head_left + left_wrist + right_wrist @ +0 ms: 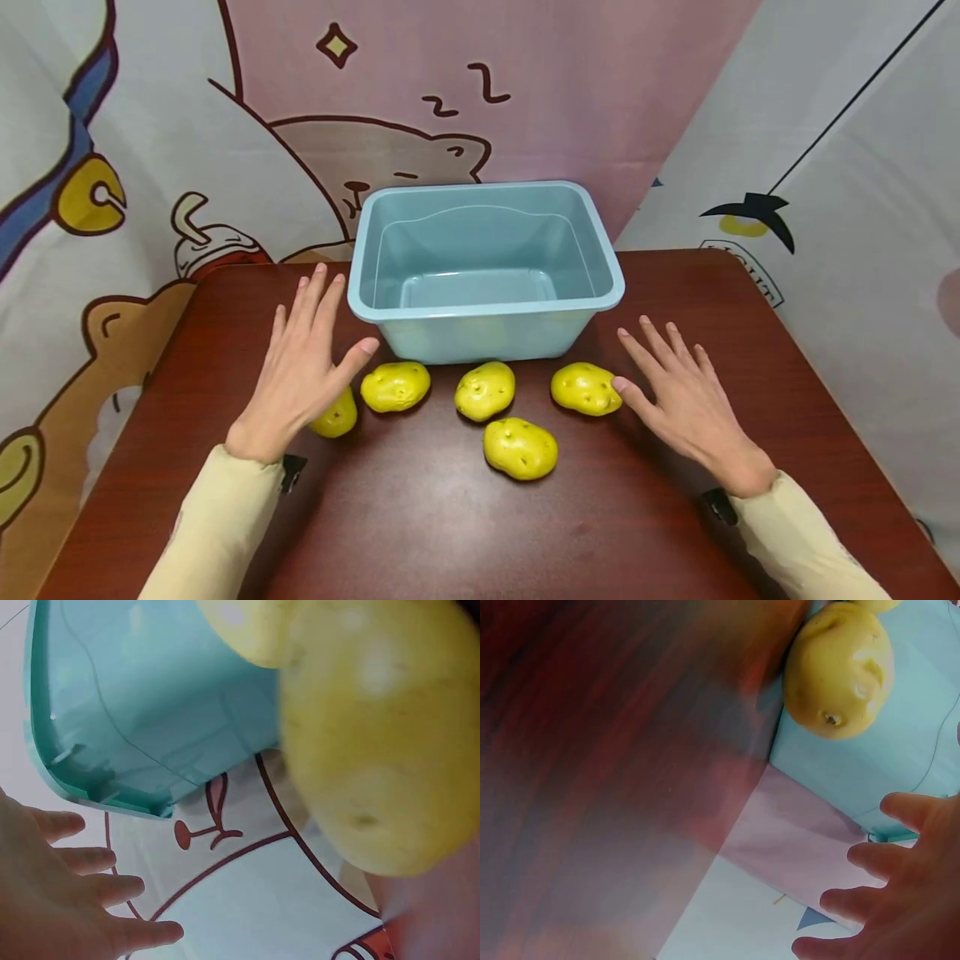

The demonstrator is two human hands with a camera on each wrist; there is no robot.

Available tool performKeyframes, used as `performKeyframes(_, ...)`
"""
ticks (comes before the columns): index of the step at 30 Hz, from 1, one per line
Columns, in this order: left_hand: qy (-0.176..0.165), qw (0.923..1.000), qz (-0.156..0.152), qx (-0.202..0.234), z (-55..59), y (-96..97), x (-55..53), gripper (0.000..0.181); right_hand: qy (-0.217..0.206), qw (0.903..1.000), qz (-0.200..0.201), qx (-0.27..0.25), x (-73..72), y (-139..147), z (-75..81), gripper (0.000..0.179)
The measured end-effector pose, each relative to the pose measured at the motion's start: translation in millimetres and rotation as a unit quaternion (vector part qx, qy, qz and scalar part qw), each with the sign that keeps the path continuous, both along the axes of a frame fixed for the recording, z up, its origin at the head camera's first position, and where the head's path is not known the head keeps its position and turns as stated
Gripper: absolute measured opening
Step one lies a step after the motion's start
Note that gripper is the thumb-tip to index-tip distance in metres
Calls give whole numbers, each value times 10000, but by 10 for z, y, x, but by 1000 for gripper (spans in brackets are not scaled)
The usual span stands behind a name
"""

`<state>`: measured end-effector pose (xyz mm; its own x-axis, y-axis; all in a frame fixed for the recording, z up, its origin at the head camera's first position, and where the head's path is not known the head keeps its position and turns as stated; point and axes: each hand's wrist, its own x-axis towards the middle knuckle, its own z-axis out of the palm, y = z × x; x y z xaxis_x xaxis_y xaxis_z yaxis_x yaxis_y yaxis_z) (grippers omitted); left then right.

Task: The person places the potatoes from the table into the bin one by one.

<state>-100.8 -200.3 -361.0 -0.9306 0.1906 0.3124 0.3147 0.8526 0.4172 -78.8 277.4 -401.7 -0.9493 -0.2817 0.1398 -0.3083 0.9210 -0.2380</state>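
Observation:
Several yellow potatoes lie on the table in front of a light blue plastic tub. My left hand, fingers straight and spread, hovers left of the tub. Below it sits the leftmost potato, partly hidden by that hand; a large potato fills the right side of the left wrist view. My right hand is also spread, its thumb tip overlapping the edge of the rightmost potato in the head view. Between the hands are two potatoes by the tub, and another potato nearer me. Neither hand holds anything.
The tub stands at the back of the dark reddish-brown wooden table, its inside showing no contents. Behind the table hangs a cartoon-printed cloth. A small black device is strapped at the right wrist, another at the left.

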Motion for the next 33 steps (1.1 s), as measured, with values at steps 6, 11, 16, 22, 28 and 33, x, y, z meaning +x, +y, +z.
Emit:
performKeyframes(6,41,10000,-50,70,49,105,-75,88,-45,9999,126,-76,27,-38,-32,74)
performKeyframes(11,97,9998,44,152,89,163,-123,89,-170,9994,240,-182,29,-80,-61,75)
performKeyframes(16,-34,9995,146,292,127,205,-175,89,-479,9974,305,-434,22,-115,-79,77)
performKeyframes(22,-271,9988,206,354,125,220,-215,92,-852,9933,391,-680,-11,-165,-82,81)
performKeyframes(28,-422,9984,164,325,104,227,-222,94,-1008,9917,446,-668,-35,-201,-134,87)
performKeyframes(33,-433,9985,136,297,95,232,-219,94,-1059,9910,501,-654,-37,-212,-171,94)
